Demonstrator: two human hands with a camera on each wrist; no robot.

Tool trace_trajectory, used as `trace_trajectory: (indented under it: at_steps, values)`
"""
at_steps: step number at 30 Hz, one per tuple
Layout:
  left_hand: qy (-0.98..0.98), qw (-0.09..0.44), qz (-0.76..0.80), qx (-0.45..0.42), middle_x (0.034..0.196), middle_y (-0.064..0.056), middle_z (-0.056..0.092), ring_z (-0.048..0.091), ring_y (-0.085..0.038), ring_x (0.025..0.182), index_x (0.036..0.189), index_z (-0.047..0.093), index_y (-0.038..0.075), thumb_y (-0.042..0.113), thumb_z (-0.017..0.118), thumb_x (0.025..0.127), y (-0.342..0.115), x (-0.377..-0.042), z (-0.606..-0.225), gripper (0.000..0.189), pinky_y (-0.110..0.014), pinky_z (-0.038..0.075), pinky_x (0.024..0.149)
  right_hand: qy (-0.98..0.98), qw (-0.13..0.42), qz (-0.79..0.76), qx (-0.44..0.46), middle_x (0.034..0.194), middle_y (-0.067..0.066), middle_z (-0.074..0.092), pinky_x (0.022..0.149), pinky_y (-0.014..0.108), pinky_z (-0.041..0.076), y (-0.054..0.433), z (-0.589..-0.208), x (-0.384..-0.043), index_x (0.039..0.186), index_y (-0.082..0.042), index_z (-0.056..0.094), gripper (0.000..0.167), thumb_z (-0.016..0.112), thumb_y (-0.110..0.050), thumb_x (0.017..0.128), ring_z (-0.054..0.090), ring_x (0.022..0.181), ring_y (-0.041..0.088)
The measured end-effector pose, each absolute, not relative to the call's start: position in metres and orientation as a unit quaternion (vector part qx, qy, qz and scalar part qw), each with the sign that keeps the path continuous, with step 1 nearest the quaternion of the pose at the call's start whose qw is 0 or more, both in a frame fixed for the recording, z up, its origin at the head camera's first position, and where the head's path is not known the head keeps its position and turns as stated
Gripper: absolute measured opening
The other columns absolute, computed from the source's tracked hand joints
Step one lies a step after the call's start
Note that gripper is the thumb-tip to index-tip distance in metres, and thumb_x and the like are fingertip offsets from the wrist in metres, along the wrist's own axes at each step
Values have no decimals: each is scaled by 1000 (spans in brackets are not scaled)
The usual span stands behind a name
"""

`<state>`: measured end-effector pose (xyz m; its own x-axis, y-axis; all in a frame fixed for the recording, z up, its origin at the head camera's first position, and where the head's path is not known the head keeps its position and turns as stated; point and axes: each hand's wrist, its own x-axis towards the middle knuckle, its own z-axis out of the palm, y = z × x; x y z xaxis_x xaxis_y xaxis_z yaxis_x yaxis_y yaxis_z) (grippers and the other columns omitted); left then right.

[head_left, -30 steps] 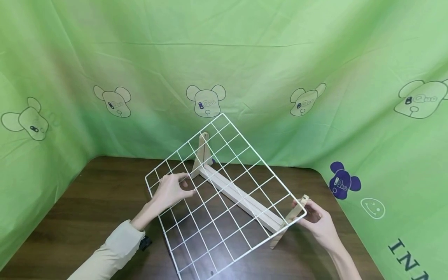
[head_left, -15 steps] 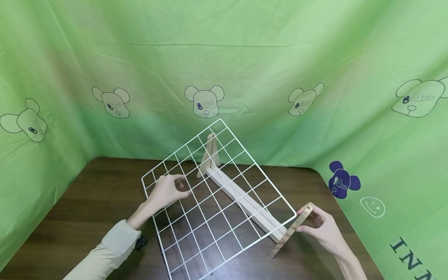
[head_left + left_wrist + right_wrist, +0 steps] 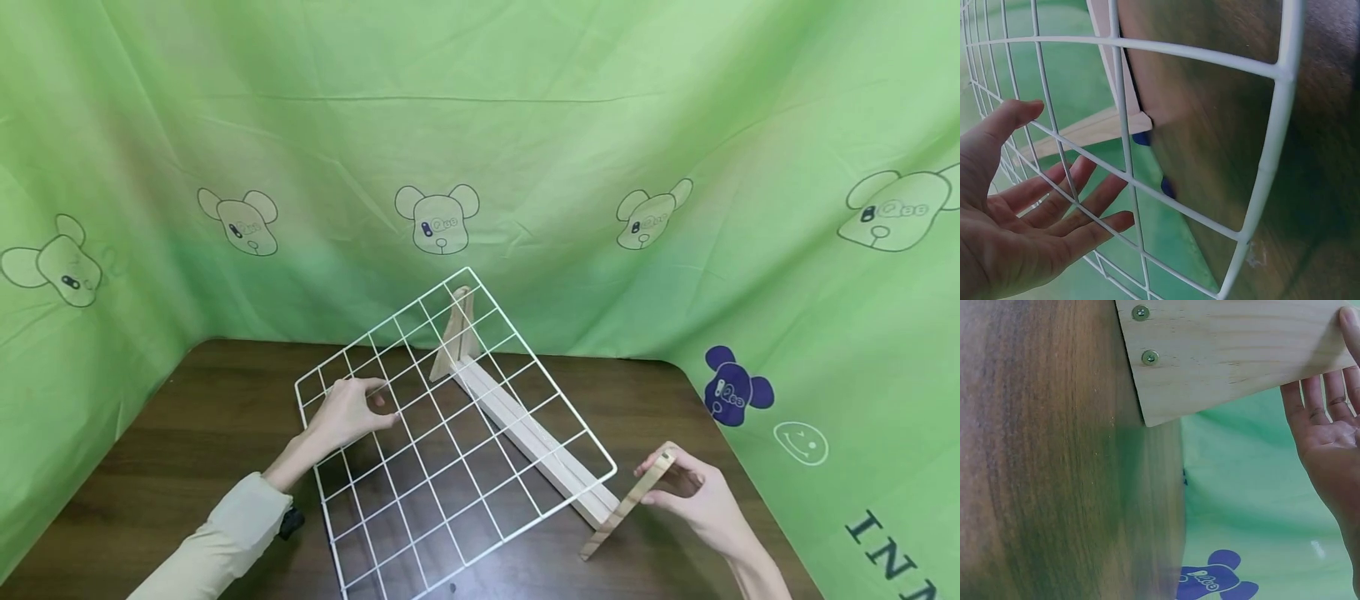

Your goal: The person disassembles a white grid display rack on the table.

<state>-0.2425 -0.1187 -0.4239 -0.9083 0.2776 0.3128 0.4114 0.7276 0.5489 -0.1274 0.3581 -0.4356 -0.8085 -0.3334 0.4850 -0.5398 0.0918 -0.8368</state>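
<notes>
A white wire grid panel [image 3: 442, 467] stands tilted above the table in the head view. My left hand [image 3: 347, 417] holds it at its left part; in the left wrist view the thumb and fingers [image 3: 1041, 212] reach among the wires. Behind the grid is a wooden stand: a long pale bar [image 3: 536, 437] with an upright end piece [image 3: 457, 333] at the far end and another end piece [image 3: 630, 504] at the near right. My right hand [image 3: 693, 496] pinches the top of that near end piece. Two screws [image 3: 1150, 357] show on its outer face.
The brown wooden table [image 3: 187, 442] carries everything. A green printed cloth [image 3: 525, 142] hangs close behind it and along both sides. A dark strap piece [image 3: 291, 523] sits at the left cuff.
The grid has shifted left and lower, and its right corner has come away from the near end piece. The stand and my right hand have moved right and nearer.
</notes>
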Motion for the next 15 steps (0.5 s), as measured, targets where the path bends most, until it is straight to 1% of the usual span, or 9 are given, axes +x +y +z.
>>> trace_trajectory:
  at_steps: [4,7,11,15]
  values:
    - [-925,100,-320,-181,76,-1,68,53,-8,58,111,69,-2,28,82,69,-124,-241,-428,53,-30,47,62,-745,103,587,301,95,9,65,85,22,50,357,-435,-123,97,13,58,34,65,28,67,64,94,15]
    - [-925,96,-322,-178,78,-4,69,51,-7,55,112,69,-2,27,82,69,-127,-241,-430,54,-30,47,60,-734,115,586,324,92,11,64,86,19,46,356,-434,-120,95,10,59,36,65,28,65,63,91,16]
    - [-926,93,-319,-181,78,-5,69,50,-8,53,111,69,-2,26,82,69,-131,-244,-433,52,-29,45,57,-740,115,580,322,90,12,62,84,18,46,356,-434,-116,93,8,59,36,66,28,64,62,88,15]
    - [-926,87,-314,-191,78,-4,69,52,-7,57,109,70,-1,25,82,70,-134,-247,-434,49,-30,47,59,-764,109,563,297,89,5,61,81,18,46,357,-434,-113,92,2,60,39,68,27,64,61,86,11]
